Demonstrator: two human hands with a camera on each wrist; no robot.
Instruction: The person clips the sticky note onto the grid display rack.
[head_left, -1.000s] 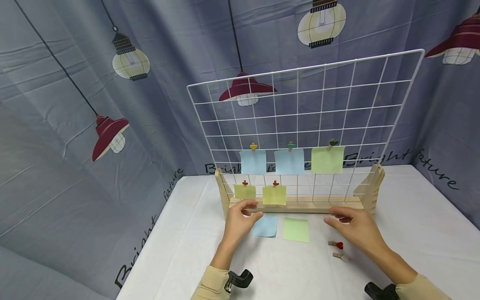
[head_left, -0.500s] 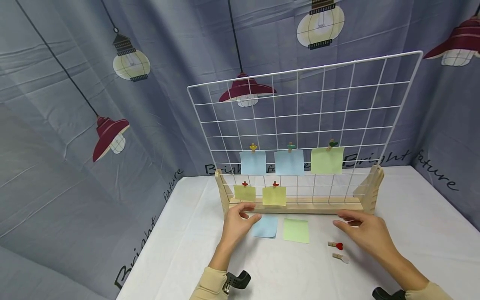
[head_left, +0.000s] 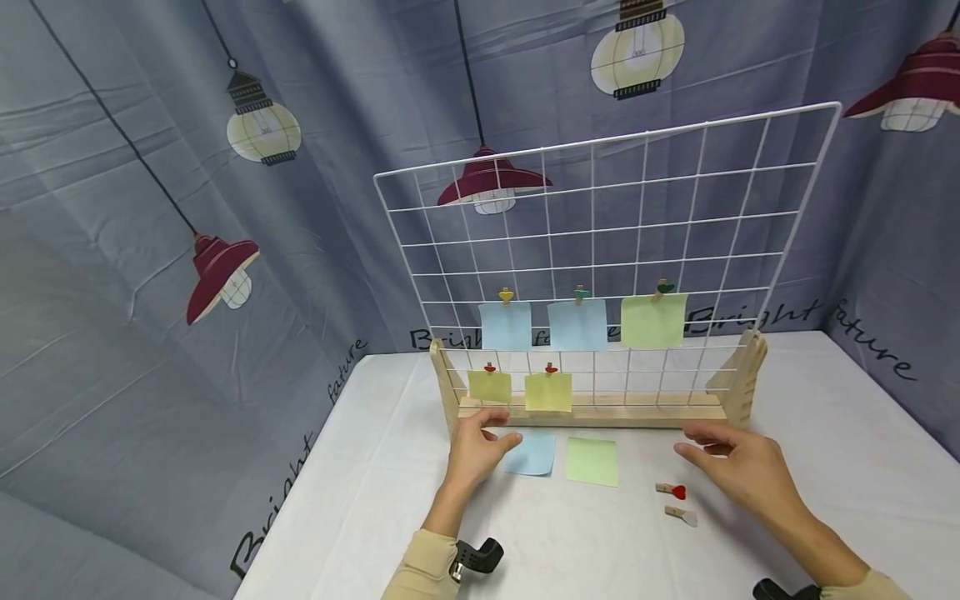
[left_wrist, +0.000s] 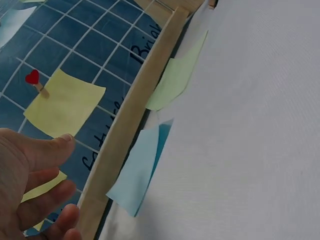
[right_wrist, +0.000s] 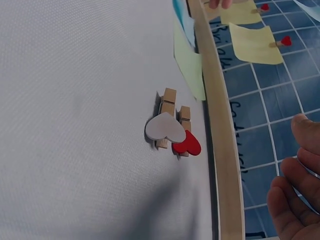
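Note:
My left hand (head_left: pixel 474 454) hovers beside a blue sticky note (head_left: pixel 531 453) on the table, fingers loosely bent and holding nothing. To the right of that note lies a light green sticky note (head_left: pixel 592 461). My right hand (head_left: pixel 742 467), also holding nothing, is above the table to the right of two small wooden clothespins. One clothespin has a red heart (right_wrist: pixel 187 143), the other a white heart (right_wrist: pixel 165 127). Behind the notes stands a white wire grid (head_left: pixel 622 225) in a wooden base (head_left: pixel 637 414). Heart clothespins hold two blue notes, a green one and two yellow notes (head_left: pixel 548 392) on it.
A white cloth covers the table (head_left: pixel 360 492). Grey-blue curtains (head_left: pixel 315 217) printed with lamps and lettering hang behind it and at both sides. The base's wooden end supports (head_left: pixel 747 377) rise at left and right.
My right hand has drawn away to the right and slightly toward me, off the front of the wooden base. The left hand has barely shifted; notes and clothespins stay where they were.

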